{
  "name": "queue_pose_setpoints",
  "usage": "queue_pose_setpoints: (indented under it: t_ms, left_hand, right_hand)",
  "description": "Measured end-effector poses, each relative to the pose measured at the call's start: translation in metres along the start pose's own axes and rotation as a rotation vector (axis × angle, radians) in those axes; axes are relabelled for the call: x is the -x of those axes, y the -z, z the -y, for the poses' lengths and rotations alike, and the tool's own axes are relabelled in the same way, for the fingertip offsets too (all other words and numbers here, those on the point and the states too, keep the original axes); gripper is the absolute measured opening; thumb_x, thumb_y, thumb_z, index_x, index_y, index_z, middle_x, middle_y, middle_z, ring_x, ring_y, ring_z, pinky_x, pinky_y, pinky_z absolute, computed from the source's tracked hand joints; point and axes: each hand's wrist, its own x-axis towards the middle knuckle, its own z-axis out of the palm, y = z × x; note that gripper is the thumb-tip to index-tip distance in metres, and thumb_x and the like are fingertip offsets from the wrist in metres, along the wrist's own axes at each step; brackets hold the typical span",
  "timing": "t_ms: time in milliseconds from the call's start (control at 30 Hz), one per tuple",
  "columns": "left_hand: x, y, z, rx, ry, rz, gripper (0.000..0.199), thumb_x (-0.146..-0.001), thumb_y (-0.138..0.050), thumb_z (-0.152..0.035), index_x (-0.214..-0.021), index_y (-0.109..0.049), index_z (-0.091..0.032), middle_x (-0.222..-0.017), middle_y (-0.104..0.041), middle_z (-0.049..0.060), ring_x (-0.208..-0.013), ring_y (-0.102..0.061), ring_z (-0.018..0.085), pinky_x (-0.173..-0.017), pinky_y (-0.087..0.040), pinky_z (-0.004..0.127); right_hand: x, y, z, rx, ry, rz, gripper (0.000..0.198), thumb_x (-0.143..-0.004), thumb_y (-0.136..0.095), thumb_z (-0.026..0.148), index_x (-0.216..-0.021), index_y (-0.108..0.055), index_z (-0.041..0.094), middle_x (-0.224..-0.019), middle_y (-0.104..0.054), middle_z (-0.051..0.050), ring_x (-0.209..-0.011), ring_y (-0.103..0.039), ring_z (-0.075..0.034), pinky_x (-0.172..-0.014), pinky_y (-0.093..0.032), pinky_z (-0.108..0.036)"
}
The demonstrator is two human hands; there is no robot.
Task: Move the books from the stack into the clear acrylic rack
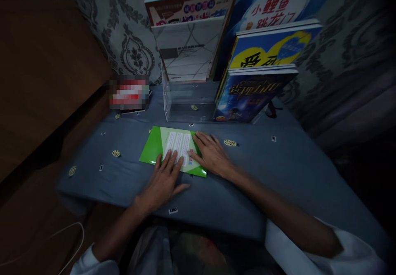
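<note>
A thin green booklet [151,145] with a pale panel of printed text lies flat on the cloth-covered table, turned slightly askew. Resting on its near edge, my left hand [165,178] has its fingers stretched out and the thumb off to the side on the cloth. My right hand [212,153] lies over the booklet's right end, fingers extended and thumb apart, hiding part of that side. Neither hand grips it. Just beyond the booklet stands a clear plastic book rack [188,112] with books in it.
In the rack, a white-covered book [192,52] stands at left and a dark blue book [250,95] at right, with taller books behind. A blurred red item [129,93] sits at the back left. The grey-blue tablecloth [303,176] hangs over the front edge. A white cable [82,233] runs at lower left.
</note>
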Motion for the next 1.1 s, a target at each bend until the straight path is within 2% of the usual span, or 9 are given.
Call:
queue_pose_setpoints:
  t_ms: [267, 367, 433, 567, 667, 800, 900, 1000, 1100]
  left_hand:
    - [0.027, 0.025, -0.005, 0.062, -0.116, 0.111, 0.120, -0.077, -0.060, -0.079, -0.162, -0.004, -0.016, -0.164, -0.024, 0.025, -0.155, -0.011, 0.041, -0.120, -0.017, 0.069]
    - [0.035, 0.034, -0.009, 0.079, -0.159, 0.178, 0.131, -0.071, -0.068, -0.079, -0.162, 0.001, -0.015, -0.164, -0.020, 0.026, -0.155, -0.008, 0.042, -0.120, -0.014, 0.069]
    - [0.039, 0.037, -0.014, 0.067, -0.158, 0.222, 0.132, -0.071, -0.074, -0.073, -0.162, 0.002, -0.015, -0.165, -0.018, 0.026, -0.155, -0.006, 0.042, -0.120, -0.012, 0.069]
    - [0.045, 0.035, -0.023, 0.022, -0.137, 0.251, 0.115, -0.083, -0.078, -0.040, -0.162, 0.001, -0.015, -0.166, -0.020, 0.023, -0.156, -0.004, 0.039, -0.122, -0.009, 0.068]
    - [0.049, 0.032, -0.025, 0.028, -0.158, 0.225, 0.105, -0.086, -0.072, -0.028, -0.162, -0.001, -0.016, -0.166, -0.023, 0.020, -0.156, -0.005, 0.037, -0.122, -0.010, 0.067]
    - [0.053, 0.038, -0.020, 0.079, -0.195, 0.201, 0.100, -0.087, -0.072, -0.025, -0.162, -0.006, -0.020, -0.164, -0.029, 0.017, -0.156, -0.015, 0.035, -0.124, -0.013, 0.065]
    - [0.051, 0.049, -0.012, 0.164, -0.232, 0.162, 0.088, -0.092, -0.067, -0.027, -0.162, -0.014, -0.024, -0.159, -0.040, 0.015, -0.153, -0.026, 0.032, -0.124, -0.013, 0.063]
    - [0.046, 0.059, -0.006, 0.306, -0.271, 0.084, 0.067, -0.098, -0.060, -0.034, -0.157, -0.030, -0.027, -0.148, -0.056, 0.011, -0.146, -0.043, 0.029, -0.125, -0.016, 0.057]
    - [0.039, 0.063, -0.004, 0.469, -0.261, -0.042, 0.048, -0.098, -0.061, -0.042, -0.143, -0.053, -0.028, -0.130, -0.070, 0.009, -0.128, -0.061, 0.026, -0.123, -0.025, 0.051]
  right_hand:
    - [0.060, 0.015, 0.009, 0.069, 0.101, -0.041, 0.064, -0.100, -0.040, 0.059, -0.139, -0.057, 0.012, -0.139, -0.061, -0.021, -0.125, -0.054, -0.037, -0.111, -0.036, -0.061]
    - [0.089, 0.020, 0.015, 0.070, 0.146, -0.099, 0.058, -0.100, -0.042, 0.058, -0.134, -0.061, 0.015, -0.125, -0.068, -0.018, -0.113, -0.058, -0.035, -0.110, -0.036, -0.060]
    - [0.107, 0.025, 0.021, 0.062, 0.179, -0.146, 0.052, -0.101, -0.044, 0.054, -0.131, -0.063, 0.016, -0.114, -0.071, -0.015, -0.104, -0.060, -0.032, -0.109, -0.037, -0.059]
    - [0.135, 0.034, 0.035, 0.010, 0.219, -0.205, 0.041, -0.103, -0.046, 0.043, -0.124, -0.064, 0.013, -0.100, -0.071, -0.011, -0.093, -0.060, -0.027, -0.108, -0.038, -0.054]
    - [0.147, 0.037, 0.039, -0.053, 0.244, -0.208, 0.038, -0.103, -0.047, 0.042, -0.121, -0.064, 0.014, -0.096, -0.070, -0.009, -0.090, -0.060, -0.025, -0.108, -0.038, -0.054]
    - [0.154, 0.037, 0.032, -0.103, 0.312, -0.177, 0.036, -0.099, -0.056, 0.041, -0.125, -0.064, 0.017, -0.100, -0.070, -0.009, -0.092, -0.062, -0.026, -0.106, -0.040, -0.055]
    - [0.156, 0.039, 0.023, -0.176, 0.370, -0.144, 0.033, -0.098, -0.060, 0.032, -0.127, -0.063, 0.019, -0.104, -0.071, -0.009, -0.097, -0.065, -0.024, -0.106, -0.045, -0.052]
    - [0.155, 0.042, 0.018, -0.292, 0.393, -0.098, 0.036, -0.096, -0.064, 0.033, -0.130, -0.062, 0.022, -0.112, -0.071, -0.009, -0.108, -0.065, -0.024, -0.109, -0.046, -0.049]
    - [0.152, 0.044, 0.016, -0.393, 0.418, -0.107, 0.043, -0.097, -0.063, 0.036, -0.138, -0.057, 0.023, -0.122, -0.070, -0.011, -0.118, -0.063, -0.025, -0.111, -0.046, -0.048]
